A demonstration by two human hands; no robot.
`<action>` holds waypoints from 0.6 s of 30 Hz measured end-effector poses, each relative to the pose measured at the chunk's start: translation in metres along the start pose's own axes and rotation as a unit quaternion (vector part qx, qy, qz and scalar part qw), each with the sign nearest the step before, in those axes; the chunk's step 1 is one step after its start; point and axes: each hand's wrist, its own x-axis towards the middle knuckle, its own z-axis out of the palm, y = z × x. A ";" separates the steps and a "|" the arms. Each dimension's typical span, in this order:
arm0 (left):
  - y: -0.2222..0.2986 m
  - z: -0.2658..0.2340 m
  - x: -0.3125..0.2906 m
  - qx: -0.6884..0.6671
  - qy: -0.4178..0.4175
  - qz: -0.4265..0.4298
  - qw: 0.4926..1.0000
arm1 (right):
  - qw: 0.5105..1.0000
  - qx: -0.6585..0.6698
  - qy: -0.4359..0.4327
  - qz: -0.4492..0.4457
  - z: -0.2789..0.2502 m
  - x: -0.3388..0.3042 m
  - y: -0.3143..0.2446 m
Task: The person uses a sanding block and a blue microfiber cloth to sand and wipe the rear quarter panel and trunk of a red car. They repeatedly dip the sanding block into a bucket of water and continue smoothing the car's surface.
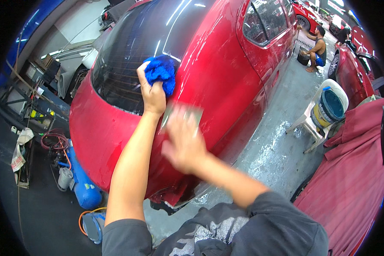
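My left hand (153, 97) is closed on a fluffy blue cloth (162, 74), at the edge of the dark rear window (128, 47) of a red car (222, 81). Just below and right of it, my right hand (184, 143), smeared by motion, presses a thin grey-green sheet (195, 114) that looks like sandpaper against the red rear panel. Part of this sheet sticks out past the fingers; the rest is hidden under them. Wet streaks shine on the paintwork around both hands.
A white plastic chair (309, 114) bears a bucket (328, 109) on the right, beside a dark red cover (350, 170). A person (318, 49) crouches by the car farther back. At left stand a blue tank (86, 194) and coiled hoses (53, 140). The grey floor (260, 147) looks wet.
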 end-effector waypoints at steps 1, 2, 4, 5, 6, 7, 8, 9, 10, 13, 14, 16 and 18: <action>0.002 0.002 0.000 -0.001 -0.007 0.006 1.000 | 0.998 0.051 -0.008 -0.047 0.013 -0.046 -0.013; 0.004 0.003 0.001 -0.001 -0.016 0.014 1.000 | 0.990 0.102 -0.015 -0.094 0.027 -0.068 -0.011; -0.002 -0.002 -0.002 0.015 -0.011 0.014 1.000 | 0.993 0.099 -0.012 -0.062 0.002 -0.005 0.041; 0.000 -0.006 -0.002 0.028 -0.014 0.012 0.999 | 0.996 0.047 0.069 -0.032 -0.012 0.040 0.072; -0.002 -0.007 -0.001 0.040 -0.015 0.011 0.999 | 0.990 -0.050 0.131 0.012 -0.027 0.089 0.110; -0.003 0.001 0.005 0.020 -0.023 0.011 0.999 | 0.981 -0.073 0.174 0.053 -0.043 0.142 0.175; 0.000 0.026 0.017 0.011 -0.039 0.025 0.999 | 0.964 -0.083 0.229 0.105 -0.058 0.187 0.255; -0.001 0.027 0.017 0.025 -0.045 0.026 0.998 | 0.964 -0.034 0.230 0.133 -0.074 0.206 0.268; 0.004 0.022 0.012 0.047 -0.053 0.021 0.997 | 0.960 0.023 0.224 0.165 -0.076 0.211 0.267; 0.002 0.007 0.006 0.065 -0.040 0.010 0.997 | 0.976 -0.038 0.202 0.070 -0.018 0.114 0.167; 0.000 0.002 0.001 0.065 -0.040 0.010 0.997 | 0.989 0.009 0.140 0.048 -0.016 0.068 0.116; 0.002 0.010 -0.002 0.058 -0.048 -0.001 0.997 | 0.991 0.135 0.010 -0.022 0.000 -0.021 0.064; 0.006 0.007 0.001 0.093 -0.049 0.023 0.994 | 0.996 0.077 0.025 -0.040 -0.005 0.007 0.094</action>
